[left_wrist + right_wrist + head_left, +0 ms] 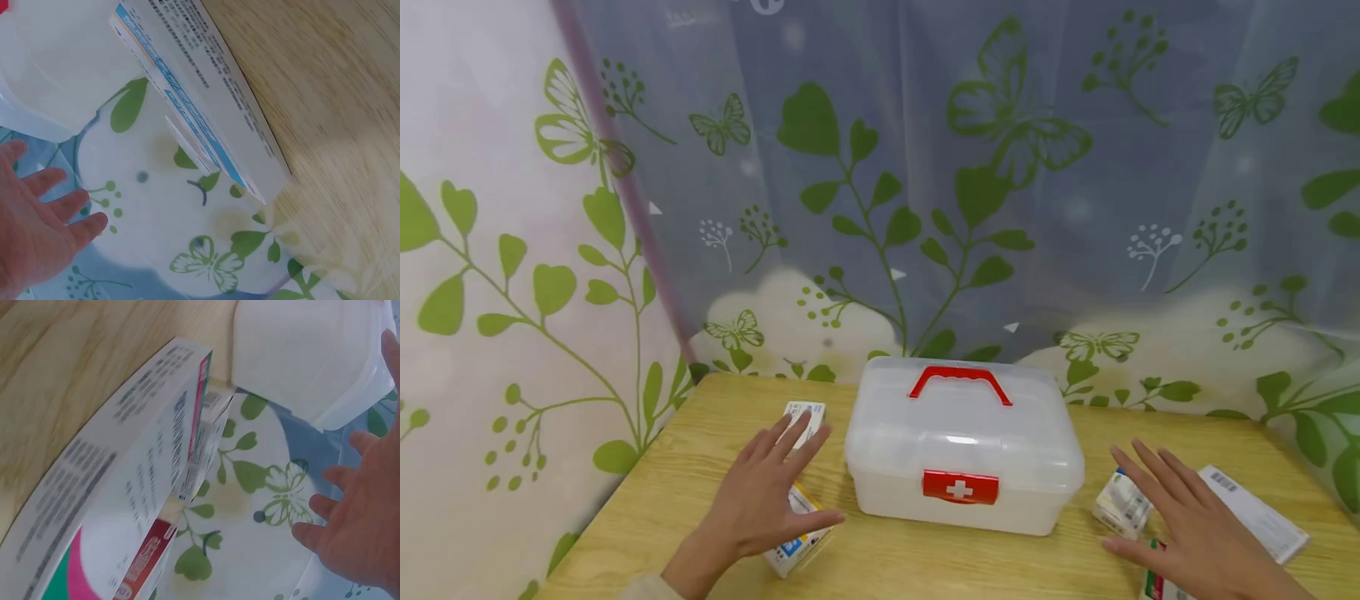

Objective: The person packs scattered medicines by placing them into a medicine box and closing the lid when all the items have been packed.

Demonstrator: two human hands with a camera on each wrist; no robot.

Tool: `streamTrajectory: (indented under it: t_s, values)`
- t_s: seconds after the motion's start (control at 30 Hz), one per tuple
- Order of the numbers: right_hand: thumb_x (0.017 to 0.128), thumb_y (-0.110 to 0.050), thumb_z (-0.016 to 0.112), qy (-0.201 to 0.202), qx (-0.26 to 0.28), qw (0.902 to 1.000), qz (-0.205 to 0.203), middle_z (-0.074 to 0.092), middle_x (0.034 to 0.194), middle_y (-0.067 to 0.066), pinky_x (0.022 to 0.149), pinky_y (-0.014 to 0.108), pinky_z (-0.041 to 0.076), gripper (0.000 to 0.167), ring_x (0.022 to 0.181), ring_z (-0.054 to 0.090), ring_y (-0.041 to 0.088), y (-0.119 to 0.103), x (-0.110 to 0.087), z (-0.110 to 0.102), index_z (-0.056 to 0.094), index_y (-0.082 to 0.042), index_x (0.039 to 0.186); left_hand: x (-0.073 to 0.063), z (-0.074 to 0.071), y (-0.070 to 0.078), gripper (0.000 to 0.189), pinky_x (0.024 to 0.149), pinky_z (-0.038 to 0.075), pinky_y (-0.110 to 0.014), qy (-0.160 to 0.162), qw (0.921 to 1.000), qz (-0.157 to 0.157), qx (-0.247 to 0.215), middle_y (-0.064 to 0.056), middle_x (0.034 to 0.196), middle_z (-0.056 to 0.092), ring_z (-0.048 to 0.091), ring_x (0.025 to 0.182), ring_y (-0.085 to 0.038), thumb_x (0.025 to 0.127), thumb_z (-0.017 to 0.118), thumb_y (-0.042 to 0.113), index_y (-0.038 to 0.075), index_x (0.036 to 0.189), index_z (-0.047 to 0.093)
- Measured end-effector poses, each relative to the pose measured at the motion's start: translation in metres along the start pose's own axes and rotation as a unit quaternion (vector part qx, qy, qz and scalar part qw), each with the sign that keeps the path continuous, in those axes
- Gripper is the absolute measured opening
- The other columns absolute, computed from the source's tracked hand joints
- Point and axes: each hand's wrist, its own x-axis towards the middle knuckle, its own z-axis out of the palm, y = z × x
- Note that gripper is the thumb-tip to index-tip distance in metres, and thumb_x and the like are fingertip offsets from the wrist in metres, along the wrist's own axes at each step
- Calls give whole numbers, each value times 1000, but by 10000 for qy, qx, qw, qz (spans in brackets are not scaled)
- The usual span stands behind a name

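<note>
**Left hand (760, 500) and right hand (1198, 525) spread on either side of the first-aid case (962, 446)**

Both hands hold nothing, their fingers apart. The first-aid case stands between them on the wooden table (880, 571), lid down. The left fingers hide part of a white box (808, 429) towards the back; the palm and thumb cover much of a yellow-and-blue box (797, 552) nearer the front. The right hand covers parts of a flat white box (1262, 517), a small white box (1123, 500) near the case, and a green-and-red box (1156, 583) that the lower edge also cuts off. Whether any fingertip touches a box is hard to tell from the head view. Both wrist views crop the hands and the case.

The clearest marking is a white cross on the red latch (960, 487). A barcode (1223, 479) shows on the flat white box. Other printing is too blurred to read, including pale lettering on a red panel (145, 561).
</note>
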Motion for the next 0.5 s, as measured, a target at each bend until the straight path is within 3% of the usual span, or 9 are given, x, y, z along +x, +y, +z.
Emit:
streamTrajectory:
  t_s: [0.1,0.5]
  values:
    - [85,-55,64,10,-36,10000,12,9,157,18,98,70,16,95,139,4,46,-7,2,-3,4,-29,155,2,0,3,95,103,33,-54,86,9999,107,-88,-5,154,27,30,137,-32,76,53,79,25,151,31]
    - [82,-57,66,332,91,9993,-141,4,159,9,99,70,15,97,142,3,40,-38,10,-12,9,-27,155,10,4,15,93,99,39,-52,260,9987,184,-407,-2,154,27,29,138,-27,76,56,76,27,151,31]
